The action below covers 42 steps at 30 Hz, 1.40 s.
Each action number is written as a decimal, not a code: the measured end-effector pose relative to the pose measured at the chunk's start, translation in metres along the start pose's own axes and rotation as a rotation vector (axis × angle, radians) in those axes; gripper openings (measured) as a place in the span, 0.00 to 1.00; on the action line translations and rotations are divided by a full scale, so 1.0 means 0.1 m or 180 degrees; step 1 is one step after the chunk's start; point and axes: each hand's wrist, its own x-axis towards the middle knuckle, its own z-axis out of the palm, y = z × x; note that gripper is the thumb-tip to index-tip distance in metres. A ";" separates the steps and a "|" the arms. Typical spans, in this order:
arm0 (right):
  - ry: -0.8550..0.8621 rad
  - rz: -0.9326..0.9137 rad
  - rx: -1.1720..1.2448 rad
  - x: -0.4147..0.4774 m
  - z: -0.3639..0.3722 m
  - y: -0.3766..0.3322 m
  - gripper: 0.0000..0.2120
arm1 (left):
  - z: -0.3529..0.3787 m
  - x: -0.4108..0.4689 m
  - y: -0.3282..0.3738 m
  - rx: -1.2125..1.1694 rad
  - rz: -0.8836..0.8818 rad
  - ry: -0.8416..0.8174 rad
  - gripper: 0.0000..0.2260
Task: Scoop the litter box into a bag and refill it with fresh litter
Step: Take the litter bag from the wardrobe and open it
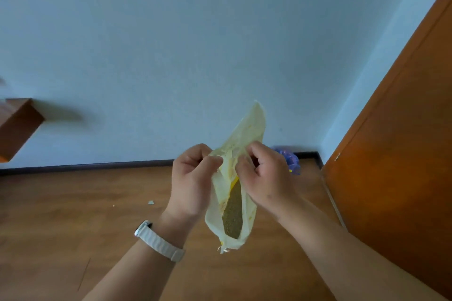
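I hold a pale yellow plastic bag (241, 144) up in front of me at the middle of the view. Its mouth gapes toward me and brownish-green litter granules (233, 212) show inside. My left hand (192, 178) pinches the left edge of the bag's mouth, and there is a white watch strap on that wrist. My right hand (265, 176) pinches the right edge, fingers curled over the plastic. The upper end of the bag sticks up above both hands. No litter box or scoop is in view.
A wooden floor (97, 227) runs to a dark skirting board under a pale blue wall. A purple plastic bag (291, 160) lies in the far corner behind my right hand. An orange-brown door (396, 154) stands at right. A wooden shelf corner (17, 127) juts in at left.
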 end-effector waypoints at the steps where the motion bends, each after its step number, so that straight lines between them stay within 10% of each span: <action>1: -0.0022 -0.0004 -0.0038 0.10 0.01 0.07 0.15 | 0.01 0.09 -0.02 0.0026 -0.0028 0.0058 0.18; 24: -0.2255 -0.0943 0.1299 1.95 0.88 0.87 0.14 | 0.01 1.21 -0.19 0.1226 -0.0420 0.2431 0.13; 42: -0.2668 -0.1398 0.1049 2.14 2.95 -0.27 0.18 | -2.26 1.12 0.16 0.0758 -0.0327 0.2894 0.15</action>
